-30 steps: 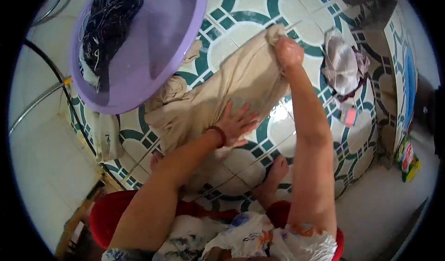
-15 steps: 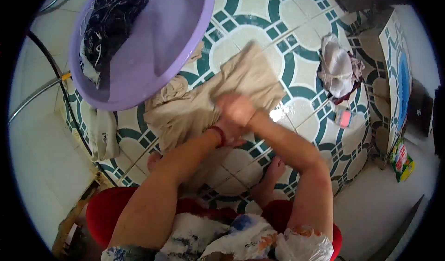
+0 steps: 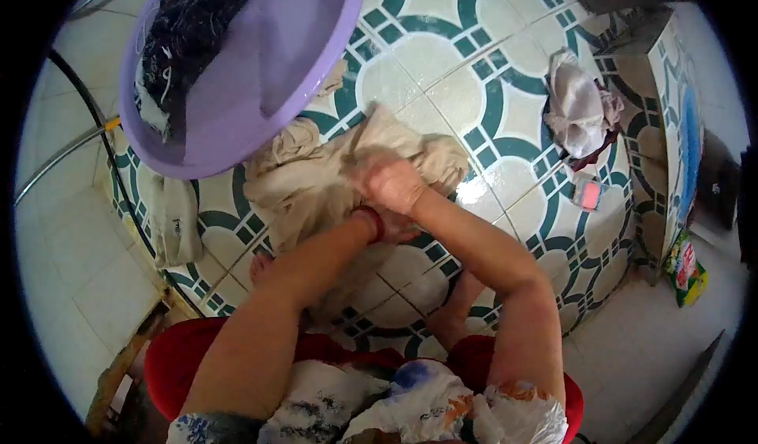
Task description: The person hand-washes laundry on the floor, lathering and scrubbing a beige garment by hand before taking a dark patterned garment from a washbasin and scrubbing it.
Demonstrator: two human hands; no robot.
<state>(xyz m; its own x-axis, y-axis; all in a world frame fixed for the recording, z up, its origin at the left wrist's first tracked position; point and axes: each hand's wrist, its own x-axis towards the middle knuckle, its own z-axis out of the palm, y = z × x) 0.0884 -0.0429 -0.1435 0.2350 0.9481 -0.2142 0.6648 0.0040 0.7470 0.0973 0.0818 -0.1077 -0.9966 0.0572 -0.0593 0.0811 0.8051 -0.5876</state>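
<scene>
A wet beige cloth lies bunched on the tiled floor in front of me. My right hand is closed on the cloth near its middle, its fingers smeared by motion. Just below and partly under it is my left hand, with a red bracelet at the wrist. That hand rests at the cloth's near edge; one digit points right and the other fingers are hidden. The cloth's left end is crumpled against a purple basin.
Dark fabric lies inside the basin. A light cloth and a hose are at the left. To the right are a pale and maroon garment, a pink block and a green packet. My bare feet flank the cloth.
The cloth's far right part, spread flat before, is now folded and bunched closer to my hands. My right hand has shifted slightly left, staying over my left hand.
</scene>
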